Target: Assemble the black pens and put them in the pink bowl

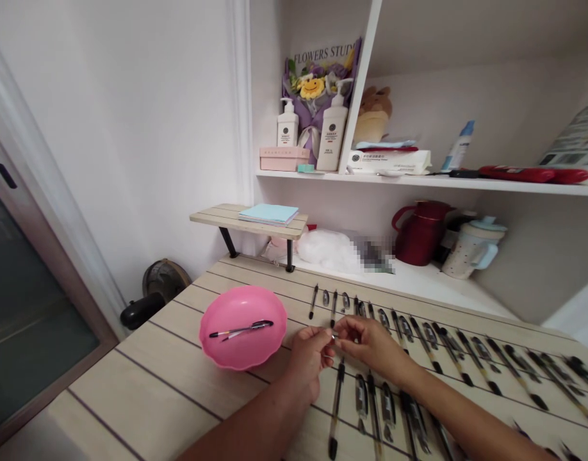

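My left hand (309, 355) and my right hand (371, 344) meet above the slatted table, fingertips pinched together. Between them is a small shiny piece (333, 337), mostly hidden by the fingers, so I cannot make out its kind. To the left of my hands stands a pink scalloped bowl (242, 302), with an assembled pen (248, 328) and a thin pen part lying in it. Beyond and beneath my hands, rows of uncapped pens (337, 410) and loose dark pen caps (361, 396) cover the table's right side. My right forearm passes over some of them.
A small raised wooden shelf (217, 218) carries a stack of blue paper (269, 212) behind the bowl. At the back stand a red jug (420, 234) and a pale lidded cup (471, 250). A fan (165, 282) is beyond the table's left edge.
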{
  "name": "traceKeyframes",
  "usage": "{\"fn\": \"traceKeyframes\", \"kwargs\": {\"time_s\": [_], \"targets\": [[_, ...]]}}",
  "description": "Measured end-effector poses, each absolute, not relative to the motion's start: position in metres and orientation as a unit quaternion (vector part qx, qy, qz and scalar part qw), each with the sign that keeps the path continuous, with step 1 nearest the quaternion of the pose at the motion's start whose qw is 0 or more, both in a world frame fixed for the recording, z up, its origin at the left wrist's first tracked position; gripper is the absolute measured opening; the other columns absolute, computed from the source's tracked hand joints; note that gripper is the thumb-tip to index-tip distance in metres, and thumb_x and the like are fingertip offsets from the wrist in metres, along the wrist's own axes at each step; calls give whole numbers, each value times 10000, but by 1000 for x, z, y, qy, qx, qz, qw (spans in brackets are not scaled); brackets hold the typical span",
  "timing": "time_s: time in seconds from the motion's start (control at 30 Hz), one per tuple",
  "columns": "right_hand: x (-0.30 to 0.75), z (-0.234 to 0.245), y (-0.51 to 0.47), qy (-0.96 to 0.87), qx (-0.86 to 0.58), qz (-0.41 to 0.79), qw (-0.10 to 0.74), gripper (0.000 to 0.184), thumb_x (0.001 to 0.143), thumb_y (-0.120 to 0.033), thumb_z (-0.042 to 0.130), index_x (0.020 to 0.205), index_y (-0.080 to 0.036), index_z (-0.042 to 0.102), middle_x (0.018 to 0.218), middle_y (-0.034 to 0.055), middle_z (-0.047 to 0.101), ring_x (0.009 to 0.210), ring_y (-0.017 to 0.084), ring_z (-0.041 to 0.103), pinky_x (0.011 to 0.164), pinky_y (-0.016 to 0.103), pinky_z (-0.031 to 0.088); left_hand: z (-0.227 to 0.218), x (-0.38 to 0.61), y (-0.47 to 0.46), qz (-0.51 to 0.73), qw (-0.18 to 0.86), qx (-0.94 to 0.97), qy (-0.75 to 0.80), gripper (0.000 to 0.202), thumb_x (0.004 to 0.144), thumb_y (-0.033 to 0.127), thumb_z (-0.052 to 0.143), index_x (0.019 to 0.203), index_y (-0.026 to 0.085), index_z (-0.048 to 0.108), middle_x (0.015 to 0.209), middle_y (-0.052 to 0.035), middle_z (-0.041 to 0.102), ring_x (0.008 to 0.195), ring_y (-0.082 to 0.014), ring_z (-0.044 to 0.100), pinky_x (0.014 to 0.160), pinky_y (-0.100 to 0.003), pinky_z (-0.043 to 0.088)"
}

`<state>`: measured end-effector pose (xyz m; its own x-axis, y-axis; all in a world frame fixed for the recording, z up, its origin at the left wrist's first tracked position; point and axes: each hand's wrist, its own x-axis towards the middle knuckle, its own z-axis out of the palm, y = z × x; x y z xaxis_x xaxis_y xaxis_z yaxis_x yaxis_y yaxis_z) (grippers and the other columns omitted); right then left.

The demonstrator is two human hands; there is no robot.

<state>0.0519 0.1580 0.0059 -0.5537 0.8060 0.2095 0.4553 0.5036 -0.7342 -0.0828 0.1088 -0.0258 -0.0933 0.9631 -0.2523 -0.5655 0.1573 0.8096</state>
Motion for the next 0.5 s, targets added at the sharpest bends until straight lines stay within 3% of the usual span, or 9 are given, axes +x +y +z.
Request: {"fn": "traceKeyframes", "kwargs": {"time_s": [0.23,0.5], "targets": [[41,2,147,-838,-412,236,268,177,775,-268,491,702,-205,639,717,38,659,684,179,582,641,264,406,-25,-86,108,606,642,233,408,287,576,334,716,670,122,546,554,14,539,476,-53,451,482,-190,323],[38,6,173,-856,-479,89,174,235,826,-282,439,780,-214,659,818,55,681,780,192,602,659,259,377,-27,-84,110,621,629,201,421,354,615,423,673,784,143,536,622,12,559,467,-67,483,474,-203,337]]}}
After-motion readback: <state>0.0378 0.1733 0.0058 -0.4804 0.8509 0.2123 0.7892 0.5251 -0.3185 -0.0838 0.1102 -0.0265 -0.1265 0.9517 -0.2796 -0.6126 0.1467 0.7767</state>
